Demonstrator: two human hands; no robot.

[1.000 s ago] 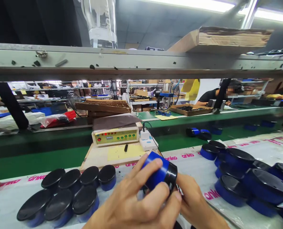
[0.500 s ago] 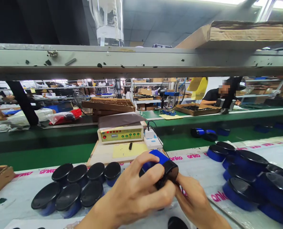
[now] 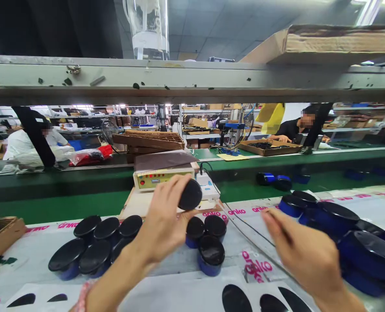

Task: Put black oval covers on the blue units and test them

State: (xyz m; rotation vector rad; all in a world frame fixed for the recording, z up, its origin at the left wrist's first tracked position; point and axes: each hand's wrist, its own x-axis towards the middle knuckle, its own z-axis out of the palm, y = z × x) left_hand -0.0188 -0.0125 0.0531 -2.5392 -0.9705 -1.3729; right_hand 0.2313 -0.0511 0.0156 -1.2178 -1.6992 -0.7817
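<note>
Green worktop (image 3: 91,200) runs behind a bench (image 3: 166,264) covered in white plastic with pink "anko" lettering, and a grubby metal shelf (image 3: 186,78) crosses overhead. Across the way there's a person in black (image 3: 291,128) on the right, plus a person in white (image 3: 33,141) over on the left. Left hand (image 3: 164,219) has its fingers and thumb clamped on a round black-faced piece (image 3: 190,194), held up off the bench, just in front of the control box (image 3: 161,177). Right hand (image 3: 305,251) is well apart from it, fingers curled in, kinda blurry, so can't tell if anything's pinched in there. Three black-topped blue pots (image 3: 211,255) sit bunched between the hands, with more pots (image 3: 93,258) left and a pile (image 3: 333,216) right. White sheet (image 3: 176,292) with black ovals up front.
</note>
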